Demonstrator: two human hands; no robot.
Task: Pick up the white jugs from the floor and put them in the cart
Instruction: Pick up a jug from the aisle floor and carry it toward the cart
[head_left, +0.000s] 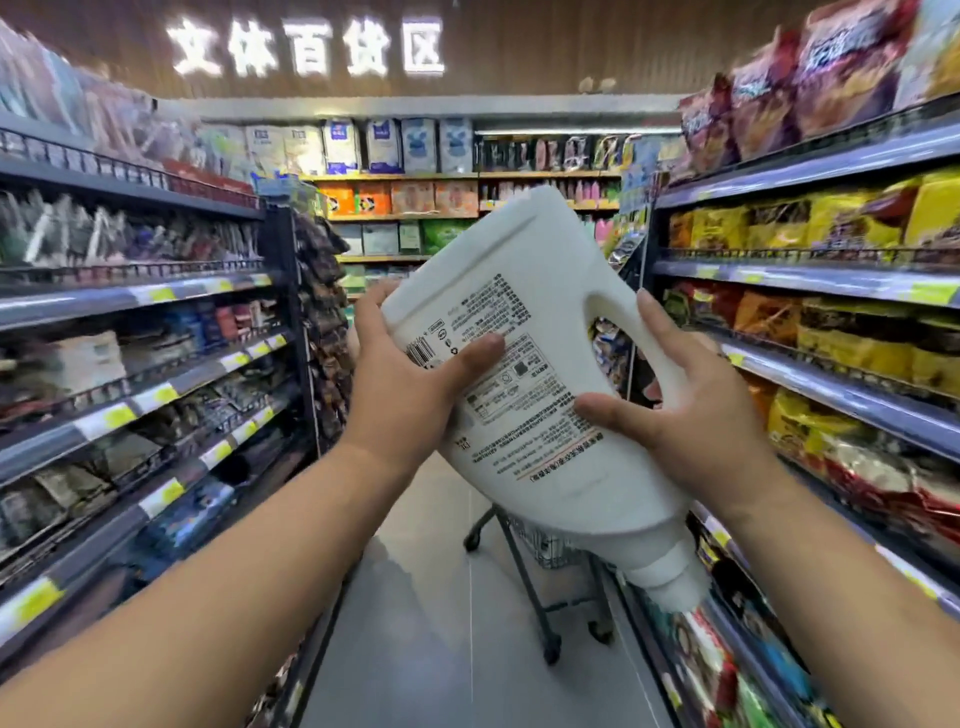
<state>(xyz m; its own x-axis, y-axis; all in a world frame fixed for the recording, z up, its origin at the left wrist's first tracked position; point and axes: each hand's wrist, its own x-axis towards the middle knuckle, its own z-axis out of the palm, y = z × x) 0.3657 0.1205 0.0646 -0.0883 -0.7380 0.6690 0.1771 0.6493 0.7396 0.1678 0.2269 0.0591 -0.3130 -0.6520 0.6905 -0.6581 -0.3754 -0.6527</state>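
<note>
I hold the white jug (535, 312) up in the aisle, tipped over with its cap (670, 582) pointing down and right. My left hand (410, 379) grips its base, thumb across the printed label. My right hand (685, 405) grips beside the handle. The cart (524, 566) stands below, partly hidden behind the jug.

Position: head-worn, mid-aisle.
Facing: forward along the glossy grey floor (415, 649).
Nearness: close to the white plastic jug (519, 322).

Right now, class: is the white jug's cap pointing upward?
No: the left hand and right hand hold the white jug inverted, cap lowest.
</note>
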